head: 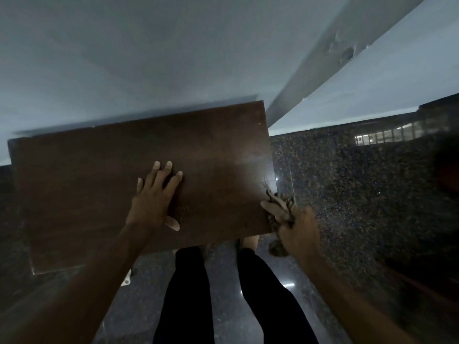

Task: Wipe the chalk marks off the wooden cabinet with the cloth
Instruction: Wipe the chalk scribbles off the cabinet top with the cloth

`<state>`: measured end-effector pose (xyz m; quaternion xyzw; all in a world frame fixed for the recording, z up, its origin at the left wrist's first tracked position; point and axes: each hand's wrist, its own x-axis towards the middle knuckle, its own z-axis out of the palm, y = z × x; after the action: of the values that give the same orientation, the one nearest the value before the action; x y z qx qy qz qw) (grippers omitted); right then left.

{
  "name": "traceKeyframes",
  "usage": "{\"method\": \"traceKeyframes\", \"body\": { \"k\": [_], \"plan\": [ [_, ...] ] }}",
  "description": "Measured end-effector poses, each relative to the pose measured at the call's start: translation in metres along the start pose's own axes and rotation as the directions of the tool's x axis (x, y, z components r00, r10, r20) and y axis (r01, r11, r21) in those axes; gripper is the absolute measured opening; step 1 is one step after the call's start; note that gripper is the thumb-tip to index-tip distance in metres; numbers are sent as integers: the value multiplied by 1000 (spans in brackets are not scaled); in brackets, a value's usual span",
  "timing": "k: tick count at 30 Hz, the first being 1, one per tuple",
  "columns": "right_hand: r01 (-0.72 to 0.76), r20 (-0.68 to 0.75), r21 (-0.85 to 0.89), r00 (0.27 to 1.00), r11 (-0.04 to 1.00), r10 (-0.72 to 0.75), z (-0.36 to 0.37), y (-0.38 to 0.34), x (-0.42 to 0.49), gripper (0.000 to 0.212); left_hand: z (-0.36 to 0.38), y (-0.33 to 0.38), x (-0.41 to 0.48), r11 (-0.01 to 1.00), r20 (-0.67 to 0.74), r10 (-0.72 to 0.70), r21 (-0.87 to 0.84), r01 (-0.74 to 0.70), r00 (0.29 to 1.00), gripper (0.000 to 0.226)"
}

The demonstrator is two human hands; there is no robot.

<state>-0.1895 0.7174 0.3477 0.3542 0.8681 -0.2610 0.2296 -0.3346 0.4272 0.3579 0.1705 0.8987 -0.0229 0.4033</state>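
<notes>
the wooden cabinet [99, 182] stands directly in front of you, seen from above, its far edge close against the pale wall [124, 58]. its top is a dark brown rectangle with a smooth, slightly glossy finish and a faint grain running left to right. a pale haze sits on the right part of the top, near the right edge; you cannot tell from this view whether it is chalk residue or reflected light. a small pale fleck shows near the far right corner, and a few light specks lie along the right edge just beyond the cloth. the left and centre of the top look uniformly dark, with no distinct marks readable in the dim light.

your left hand [151, 202] lies flat on the middle of the top, palm down, fingers [155, 170] straight and spread, pointing far, with the thumb out to the near right. it holds nothing and rests on the wood.

your right hand [298, 232] is at the near right corner of the cabinet, fingers curled tight round a bunched cloth [278, 209]. the cloth is patterned in brown and pale tones; its free end reaches onto the right edge of the top and touches the wood there, while a small end hangs below your fist.

the dark speckled stone floor [347, 182] stretches to the right of the cabinet and under you. your legs, in black trousers [188, 294], stand at the near edge.
</notes>
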Motion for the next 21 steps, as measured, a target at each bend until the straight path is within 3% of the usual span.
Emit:
{"method": "traceKeyframes", "body": {
  "k": [3,8,15,17,21],
  "plan": [
    [-87,-3,93,996,992,88,8,17,-16,20,2,2,-1,1000,-29,-8,-9,8,1000,146],
    [37,7,171,999,985,-39,-8,-13,24,6,2,5,-2,1000,-34,-27,4,27,999,148],
    [128,-119,189,987,974,-107,-41,-105,112,21,0,15,-8,997,-38,-72,15,72,997,145],
    [136,-116,187,986,973,-116,-41,-103,113,25,1,17,-9,997,-52,-75,3,75,996,144],
    [95,-77,207,994,974,-81,-30,-77,82,11,5,15,-12,997,-54,-78,-28,77,995,144]
  ]
}}
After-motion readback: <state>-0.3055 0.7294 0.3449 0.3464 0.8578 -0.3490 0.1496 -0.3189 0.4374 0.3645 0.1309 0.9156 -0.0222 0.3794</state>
